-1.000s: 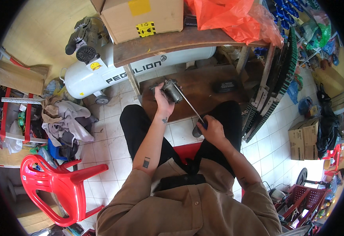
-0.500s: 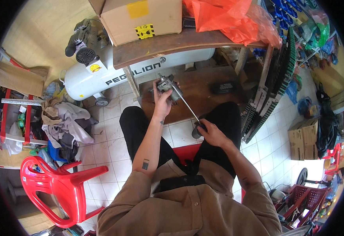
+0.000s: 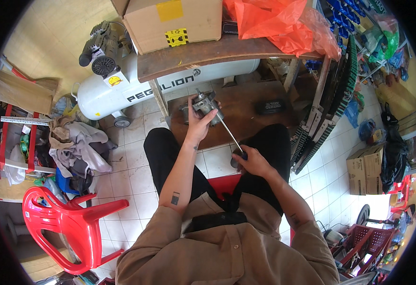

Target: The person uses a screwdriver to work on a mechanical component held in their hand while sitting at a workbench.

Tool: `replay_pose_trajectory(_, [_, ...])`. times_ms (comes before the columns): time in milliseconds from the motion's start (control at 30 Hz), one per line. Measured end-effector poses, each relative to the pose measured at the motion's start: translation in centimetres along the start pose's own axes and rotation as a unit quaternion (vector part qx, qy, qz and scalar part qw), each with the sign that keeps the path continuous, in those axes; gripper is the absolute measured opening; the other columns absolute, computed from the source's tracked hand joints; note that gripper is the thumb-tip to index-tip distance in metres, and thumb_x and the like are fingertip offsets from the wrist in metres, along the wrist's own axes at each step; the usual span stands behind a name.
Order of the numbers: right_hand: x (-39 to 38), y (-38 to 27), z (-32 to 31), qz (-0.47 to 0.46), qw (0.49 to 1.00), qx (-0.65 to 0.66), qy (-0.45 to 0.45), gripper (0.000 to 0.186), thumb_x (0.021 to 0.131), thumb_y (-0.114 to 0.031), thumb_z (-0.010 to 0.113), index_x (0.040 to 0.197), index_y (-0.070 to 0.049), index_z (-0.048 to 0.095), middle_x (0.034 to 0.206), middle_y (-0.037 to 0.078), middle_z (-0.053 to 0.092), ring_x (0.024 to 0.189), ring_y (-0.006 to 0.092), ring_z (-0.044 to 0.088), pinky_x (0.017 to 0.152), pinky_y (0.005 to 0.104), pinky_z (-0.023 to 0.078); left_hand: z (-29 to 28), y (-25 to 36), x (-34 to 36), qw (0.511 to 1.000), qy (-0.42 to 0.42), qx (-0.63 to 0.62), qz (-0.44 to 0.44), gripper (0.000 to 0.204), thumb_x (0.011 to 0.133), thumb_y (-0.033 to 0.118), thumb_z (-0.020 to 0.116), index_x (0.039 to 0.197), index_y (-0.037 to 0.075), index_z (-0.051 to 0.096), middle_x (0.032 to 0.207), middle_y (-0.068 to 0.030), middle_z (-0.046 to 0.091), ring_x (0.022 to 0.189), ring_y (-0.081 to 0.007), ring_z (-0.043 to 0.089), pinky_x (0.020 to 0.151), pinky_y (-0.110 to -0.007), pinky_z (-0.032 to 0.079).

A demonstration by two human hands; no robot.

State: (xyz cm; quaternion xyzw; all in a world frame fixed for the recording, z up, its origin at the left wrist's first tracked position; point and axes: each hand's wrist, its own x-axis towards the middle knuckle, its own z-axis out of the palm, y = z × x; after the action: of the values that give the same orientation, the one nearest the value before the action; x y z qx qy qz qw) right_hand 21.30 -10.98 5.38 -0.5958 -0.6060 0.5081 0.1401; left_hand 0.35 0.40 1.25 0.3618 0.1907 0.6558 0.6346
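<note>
My left hand (image 3: 199, 122) is raised in front of me, gripping a small grey metal motor-like part (image 3: 206, 106). My right hand (image 3: 251, 161) holds the dark handle of a long screwdriver (image 3: 229, 134), whose thin shaft runs up and left into the metal part. Both hands are above my knees as I sit on a red seat (image 3: 223, 183) in black trousers.
A low brown wooden board (image 3: 246, 102) lies ahead. A white air compressor tank (image 3: 136, 85) sits under a wooden bench (image 3: 203, 54) carrying a cardboard box (image 3: 170, 21) and an orange plastic bag (image 3: 277, 23). Red plastic chair (image 3: 67, 223) at left, clothes pile (image 3: 75, 142), green racks (image 3: 334, 102) at right.
My left hand has turned and tilted the metal part slightly, shifting it a little; the screwdriver stays engaged and my right hand has barely moved.
</note>
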Motion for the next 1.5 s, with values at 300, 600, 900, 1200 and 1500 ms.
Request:
replay_pose_trajectory(300, [-0.1,3.0,-0.6,-0.145,0.985,-0.037,0.082,0.036,0.088,-0.024,0.069,0.11,0.004,0.063,0.1,0.023,0.068,0.095,0.0325,0.067,0.082,0.0391,0.051,-0.4,0.0,0.4,0.998,0.047,-0.028,0.006,0.063,0.086,-0.009,0.066,0.133,0.017,0.034,0.126,-0.0141,0.056,0.108,-0.0296,0.064,0.089,-0.041,0.056])
replay_pose_trajectory(600, [-0.3,1.0,0.1,-0.085,0.97,-0.162,0.161,0.034,0.079,-0.021,0.078,0.093,0.004,0.06,0.094,0.022,0.069,0.092,0.0355,0.068,0.079,0.0415,0.053,-0.1,-0.2,0.2,0.999,0.034,-0.009,-0.001,0.056,0.088,-0.003,0.066,0.132,0.014,0.036,0.12,-0.0159,0.059,0.107,-0.0294,0.064,0.086,-0.042,0.057])
replay_pose_trajectory(900, [-0.4,-1.0,-0.9,0.004,0.994,-0.104,0.026,0.039,0.09,-0.027,0.066,0.114,0.003,0.058,0.103,0.026,0.066,0.1,0.039,0.065,0.083,0.0438,0.05,-0.3,-0.2,0.4,0.998,0.049,-0.039,0.003,0.057,0.087,-0.007,0.067,0.129,0.014,0.035,0.118,-0.0154,0.059,0.106,-0.0294,0.064,0.087,-0.041,0.056])
replay_pose_trajectory(1200, [0.2,3.0,-0.3,-0.148,0.971,-0.106,0.154,0.039,0.081,-0.014,0.073,0.113,0.003,0.059,0.104,0.026,0.066,0.101,0.0406,0.064,0.086,0.0439,0.05,-0.2,0.1,0.6,0.996,0.077,-0.035,0.014,0.055,0.086,-0.005,0.068,0.127,0.013,0.036,0.117,-0.014,0.059,0.107,-0.0282,0.064,0.088,-0.042,0.056])
replay_pose_trajectory(1500, [0.4,2.2,0.7,-0.057,0.97,-0.16,0.172,0.038,0.086,-0.028,0.072,0.108,0.001,0.061,0.091,0.022,0.068,0.087,0.0428,0.066,0.081,0.0473,0.051,-0.1,-0.2,0.4,0.998,0.043,-0.031,0.014,0.055,0.088,-0.004,0.064,0.131,0.013,0.036,0.12,-0.0164,0.058,0.108,-0.0322,0.063,0.09,-0.045,0.055])
